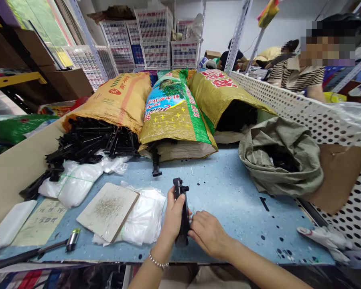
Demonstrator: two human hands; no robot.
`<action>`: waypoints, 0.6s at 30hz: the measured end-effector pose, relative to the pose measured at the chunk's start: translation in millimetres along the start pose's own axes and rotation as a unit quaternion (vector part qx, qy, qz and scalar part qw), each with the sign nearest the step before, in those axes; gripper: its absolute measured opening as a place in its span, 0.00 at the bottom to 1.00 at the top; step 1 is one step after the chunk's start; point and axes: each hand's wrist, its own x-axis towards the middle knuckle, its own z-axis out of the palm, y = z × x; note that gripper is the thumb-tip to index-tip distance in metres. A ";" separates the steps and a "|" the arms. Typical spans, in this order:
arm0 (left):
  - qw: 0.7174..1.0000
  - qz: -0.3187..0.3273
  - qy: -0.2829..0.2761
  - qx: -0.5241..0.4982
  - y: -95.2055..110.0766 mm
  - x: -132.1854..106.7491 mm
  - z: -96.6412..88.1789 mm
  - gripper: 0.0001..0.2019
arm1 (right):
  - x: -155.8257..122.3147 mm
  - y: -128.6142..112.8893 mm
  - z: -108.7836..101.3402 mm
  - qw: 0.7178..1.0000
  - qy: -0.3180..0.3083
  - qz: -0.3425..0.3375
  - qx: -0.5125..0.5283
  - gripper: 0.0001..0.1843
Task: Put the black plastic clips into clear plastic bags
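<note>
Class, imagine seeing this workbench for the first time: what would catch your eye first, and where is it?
Probably the big printed sacks lying across the back of the blue bench, with black parts heaped at the mouth of the orange one on the left. Then, front and centre, the left hand grips a long black part, the right hand close against its side.

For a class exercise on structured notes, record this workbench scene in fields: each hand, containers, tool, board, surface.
Left hand: grips a black part
Right hand: curled at the part's right side
Orange sack: open, black parts spilling out
Grey-green bag: open, at right
Hammer: lying at near left
Square board: resting on white plastic bags
Surface: speckled blue tabletop
</note>
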 end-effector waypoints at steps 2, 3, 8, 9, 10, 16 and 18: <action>1.000 0.022 0.013 0.008 -13.0 6.3 -6.1 0.29 | 16.2 5.7 -6.4 0.997 -0.040 0.056 0.045 0.20; 0.999 0.042 0.022 0.020 -21.5 8.9 -7.7 0.26 | 32.0 9.4 -10.7 0.992 -0.053 0.092 0.066 0.21; 0.991 0.119 0.026 0.054 -72.0 8.4 8.8 0.18 | 161.7 16.0 -13.6 0.960 -0.041 0.272 0.047 0.21; 0.990 0.129 0.023 0.054 -80.2 6.4 13.8 0.18 | 187.8 15.4 -9.6 0.958 -0.040 0.282 0.041 0.24; 0.988 0.141 0.022 0.054 -86.6 4.6 17.1 0.18 | 210.3 15.3 -5.4 0.954 -0.044 0.293 0.038 0.27; 0.991 0.084 0.084 -0.058 -67.9 12.0 -19.1 0.27 | 228.4 15.9 1.4 0.947 -0.078 0.309 0.044 0.18; 0.980 0.083 0.132 -0.121 -44.2 17.5 -37.2 0.32 | 190.1 8.0 0.9 0.955 -0.083 0.282 0.047 0.18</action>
